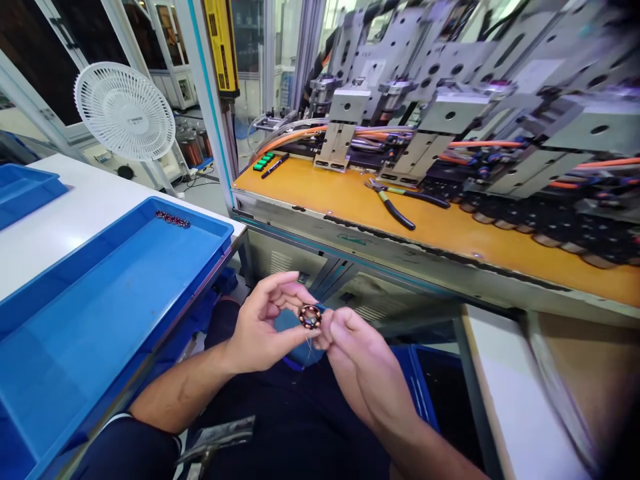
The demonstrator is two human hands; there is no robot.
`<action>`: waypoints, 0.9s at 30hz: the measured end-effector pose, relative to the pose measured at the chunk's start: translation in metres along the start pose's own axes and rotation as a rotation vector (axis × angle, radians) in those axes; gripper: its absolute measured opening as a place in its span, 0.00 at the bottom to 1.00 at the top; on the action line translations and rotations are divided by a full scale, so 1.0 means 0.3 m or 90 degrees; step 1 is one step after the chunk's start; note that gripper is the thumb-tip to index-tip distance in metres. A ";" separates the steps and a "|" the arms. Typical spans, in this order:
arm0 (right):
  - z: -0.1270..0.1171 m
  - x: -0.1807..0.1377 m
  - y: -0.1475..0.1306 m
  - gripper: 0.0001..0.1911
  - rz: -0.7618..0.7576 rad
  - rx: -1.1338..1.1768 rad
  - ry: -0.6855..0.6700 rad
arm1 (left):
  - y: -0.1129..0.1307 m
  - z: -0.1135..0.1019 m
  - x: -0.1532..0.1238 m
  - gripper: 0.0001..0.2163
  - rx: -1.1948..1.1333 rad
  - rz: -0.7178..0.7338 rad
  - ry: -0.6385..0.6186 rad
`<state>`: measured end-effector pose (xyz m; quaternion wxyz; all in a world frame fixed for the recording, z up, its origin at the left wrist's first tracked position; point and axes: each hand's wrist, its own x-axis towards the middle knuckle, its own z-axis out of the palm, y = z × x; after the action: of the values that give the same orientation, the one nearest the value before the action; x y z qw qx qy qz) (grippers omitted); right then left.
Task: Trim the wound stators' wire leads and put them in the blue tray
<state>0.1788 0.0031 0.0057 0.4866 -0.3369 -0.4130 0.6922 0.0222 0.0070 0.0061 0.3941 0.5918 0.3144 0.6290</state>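
Over my lap, my left hand (265, 323) pinches a small ring-shaped motor stator (310, 317) with copper windings between thumb and fingers. The stator's open centre faces me. Thin wire ends (309, 345) hang below it. My right hand (355, 350) is closed right beside the stator's right edge, its thumb and fingers pressed together. What those fingertips hold is too small and hidden to make out. In the large blue tray (90, 280) on my left, a short row of similar stators (173, 219) lies near the far end.
Ahead stands a machine with metal fixtures (347, 133) above an orange worktop (310, 190). Cutting pliers (395, 203), a black pen (275, 165) and green pieces (263, 161) lie on it. A white fan (125, 110) stands beyond the white table (105, 193). A white surface (515, 387) is at right.
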 end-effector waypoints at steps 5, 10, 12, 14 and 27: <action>-0.030 -0.020 -0.009 0.09 -0.046 -0.091 -0.015 | 0.007 -0.006 -0.002 0.31 0.007 0.002 -0.040; -0.041 -0.036 -0.023 0.08 -0.040 -0.091 -0.036 | 0.008 0.005 -0.009 0.33 -0.082 -0.025 -0.101; -0.053 -0.049 -0.013 0.11 -0.046 -0.094 -0.024 | 0.003 -0.002 -0.010 0.28 -0.166 -0.088 -0.110; -0.070 -0.058 -0.012 0.12 -0.045 -0.128 -0.029 | 0.000 -0.013 -0.008 0.21 -0.233 -0.141 -0.117; -0.007 -0.038 -0.156 0.17 0.043 -0.334 -0.078 | -0.013 -0.002 -0.015 0.18 -0.222 -0.215 -0.137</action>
<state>0.2025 0.0013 0.0475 0.3331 -0.4225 -0.5956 0.5964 0.0221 0.0050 0.0005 0.6207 0.5174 0.2515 0.5327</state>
